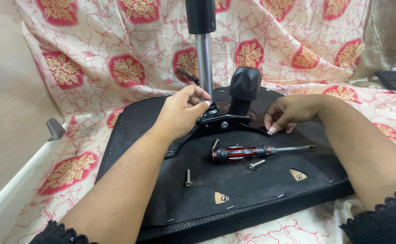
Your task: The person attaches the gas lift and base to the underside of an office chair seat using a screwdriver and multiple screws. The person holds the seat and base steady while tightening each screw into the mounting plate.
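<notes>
Pinching the chair mechanism plate (220, 121) with left hand (180, 110), right hand (286, 115) apparently seating a screw; screwdriver (256, 151) lying near, needed next.

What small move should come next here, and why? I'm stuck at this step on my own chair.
Probably nudge the metal plate until its holes line up. Both the left hand and the right hand rest on it, while three loose bolts and the screwdriver lie unused on the seat underside.
</notes>
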